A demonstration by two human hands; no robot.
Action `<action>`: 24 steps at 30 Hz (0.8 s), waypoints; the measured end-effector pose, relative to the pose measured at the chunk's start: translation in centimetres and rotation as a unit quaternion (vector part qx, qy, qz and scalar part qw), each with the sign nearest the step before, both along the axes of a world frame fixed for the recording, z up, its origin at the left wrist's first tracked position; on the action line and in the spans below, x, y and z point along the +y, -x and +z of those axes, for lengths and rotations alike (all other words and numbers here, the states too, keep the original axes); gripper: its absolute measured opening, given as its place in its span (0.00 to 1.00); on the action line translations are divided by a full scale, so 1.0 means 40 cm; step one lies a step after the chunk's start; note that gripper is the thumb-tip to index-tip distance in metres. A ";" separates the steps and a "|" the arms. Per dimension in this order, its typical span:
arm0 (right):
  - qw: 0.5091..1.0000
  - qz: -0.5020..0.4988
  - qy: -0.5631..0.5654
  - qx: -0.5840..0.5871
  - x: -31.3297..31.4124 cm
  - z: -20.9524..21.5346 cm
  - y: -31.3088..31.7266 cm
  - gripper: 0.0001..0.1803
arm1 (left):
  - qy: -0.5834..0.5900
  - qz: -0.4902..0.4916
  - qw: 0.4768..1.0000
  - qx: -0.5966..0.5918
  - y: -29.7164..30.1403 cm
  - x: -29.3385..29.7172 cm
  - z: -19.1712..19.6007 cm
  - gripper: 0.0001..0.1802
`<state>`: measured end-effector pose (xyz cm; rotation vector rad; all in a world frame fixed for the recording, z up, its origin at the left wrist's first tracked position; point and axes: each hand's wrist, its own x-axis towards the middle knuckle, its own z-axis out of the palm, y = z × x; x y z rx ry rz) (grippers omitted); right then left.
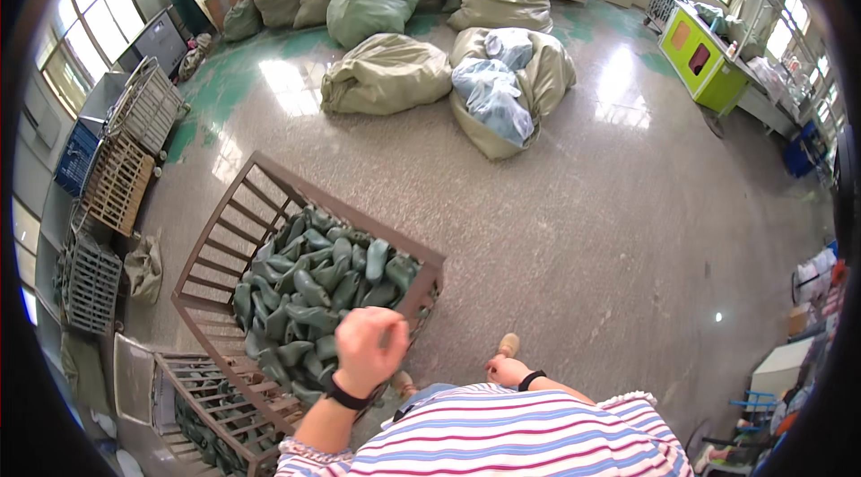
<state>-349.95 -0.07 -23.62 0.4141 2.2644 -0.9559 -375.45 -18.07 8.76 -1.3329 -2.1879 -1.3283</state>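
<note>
My left hand is raised over the near right corner of a brown slatted crate, a dark band on its wrist. Its fingers curl in toward the thumb, and nothing shows in the loop they make. Dark green shoe lasts lie heaped inside the crate, just beyond this hand; one paler last rests on top. Close to my striped shirt, my right hand hangs low with its fingers drawn together. Whatever they may hold is too small to make out. A dark band circles that wrist too.
Another slatted crate with green lasts adjoins at lower left. Big stuffed sacks sit on the floor ahead, one topped with bluish plastic bags. Wheeled cage carts line the left wall. A lime-green workstation stands far right.
</note>
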 end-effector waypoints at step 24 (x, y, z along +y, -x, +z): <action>0.993 -0.058 -0.010 -0.102 1.189 0.008 0.438 0.20 | -0.155 -0.198 0.960 -0.121 0.569 1.015 0.010 0.07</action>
